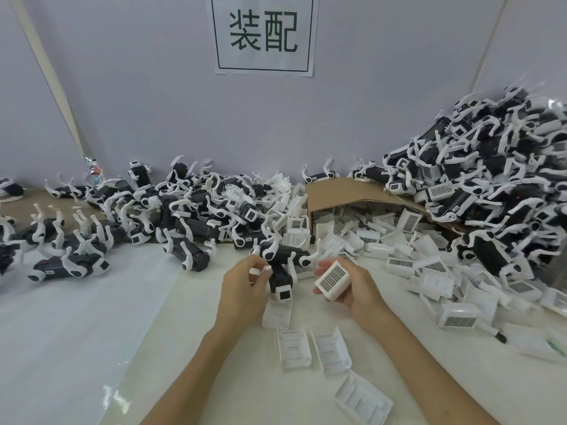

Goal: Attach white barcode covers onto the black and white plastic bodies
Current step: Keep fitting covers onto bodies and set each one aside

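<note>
The left hand [245,289] pinches a black and white plastic body [278,279] in its curled fingers [256,274], just above the counter [76,317] at the middle of the view. The body is a dark block with curved white legs sticking out from its sides and a white end cap bearing a dark square. Its long axis runs away from the person, and the capped end points back and down toward them.

The right hand [357,289] grips a white barcode cover [333,280] between thumb and fingers, just beside the body but not touching it. The cover is a small white shell, and its black-patterned face is tilted up toward the camera.

Below the held body another cover [277,314] lies on the counter, and three loose covers [331,351] lie hollow side up nearer the person. The counter is bare to the left of the forearms. A pile of bodies [184,204] crowds the far left, and a taller heap of bodies [491,179] banks up on the right. Between them a cardboard box [337,191] on its side spills covers toward the right hand. A paper sign [264,35] hangs on the wall behind
</note>
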Available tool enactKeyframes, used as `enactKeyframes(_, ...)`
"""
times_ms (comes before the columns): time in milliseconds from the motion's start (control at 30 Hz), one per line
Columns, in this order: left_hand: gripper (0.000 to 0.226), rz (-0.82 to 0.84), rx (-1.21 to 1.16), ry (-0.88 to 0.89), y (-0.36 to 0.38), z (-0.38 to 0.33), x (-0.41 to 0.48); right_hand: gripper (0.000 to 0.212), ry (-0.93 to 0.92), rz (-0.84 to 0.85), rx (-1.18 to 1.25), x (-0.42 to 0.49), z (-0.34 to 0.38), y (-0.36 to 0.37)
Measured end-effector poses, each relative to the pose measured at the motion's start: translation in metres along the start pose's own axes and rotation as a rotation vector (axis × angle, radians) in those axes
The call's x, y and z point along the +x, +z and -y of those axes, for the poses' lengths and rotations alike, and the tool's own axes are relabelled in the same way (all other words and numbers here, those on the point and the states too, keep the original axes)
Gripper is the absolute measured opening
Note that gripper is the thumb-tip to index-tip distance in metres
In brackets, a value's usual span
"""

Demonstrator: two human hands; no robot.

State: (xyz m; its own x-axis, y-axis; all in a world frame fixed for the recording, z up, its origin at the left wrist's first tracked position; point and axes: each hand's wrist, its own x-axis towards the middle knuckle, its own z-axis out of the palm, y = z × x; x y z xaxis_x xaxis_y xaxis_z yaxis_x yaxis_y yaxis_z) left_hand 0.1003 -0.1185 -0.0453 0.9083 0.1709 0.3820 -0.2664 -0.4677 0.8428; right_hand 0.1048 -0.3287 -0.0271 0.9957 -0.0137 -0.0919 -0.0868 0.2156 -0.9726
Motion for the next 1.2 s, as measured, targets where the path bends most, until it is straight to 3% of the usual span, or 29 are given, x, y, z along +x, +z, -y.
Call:
enactKeyframes(100, 0.010, -0.034, -0.219, -0.071, -0.001, -0.005, 0.002, 0.039, 0.095, 0.038, 0.181, -0.003, 0.003, 0.001)
enactKeyframes(233, 0.022, -0.112, -0.867, -0.380, -0.011, -0.013, 0.006, 0.037, 0.178, 0.035, 0.366, -0.006, 0.006, 0.002)
enactKeyframes(333, 0.019, -0.186, -1.129, -0.510, -0.020, -0.011, 0.010, 0.024, 0.236, 0.065, 0.548, -0.008, 0.011, 0.000)
enactKeyframes(567, 0.026, -0.195, -1.293, -0.614, -0.019, -0.010, 0.011, 0.003, 0.235, 0.055, 0.625, -0.006, 0.008, -0.002)
enactKeyframes(767, 0.024, -0.256, -1.422, -0.654, -0.024, -0.011, 0.012, 0.011, 0.296, 0.023, 0.535, -0.002, 0.005, -0.003)
enactKeyframes(867, 0.022, -0.292, -1.533, -0.701, -0.029, -0.010, 0.012, 0.032, 0.288, 0.159, 0.530, -0.006, 0.007, -0.003)
enactKeyframes(967, 0.025, -0.348, -1.633, -0.734, -0.036, -0.009, 0.015, 0.041, 0.254, 0.199, 0.350, -0.007, 0.003, 0.000)
enactKeyframes(1067, 0.028, -0.377, -1.621, -0.731, -0.041, -0.006, 0.019, 0.036, 0.226, 0.175, 0.295, -0.006, 0.001, 0.002)
enactKeyframes(1200, 0.030, -0.307, -1.435, -0.675, -0.037, -0.005, 0.018, 0.024, 0.187, 0.157, 0.192, -0.004, 0.001, 0.003)
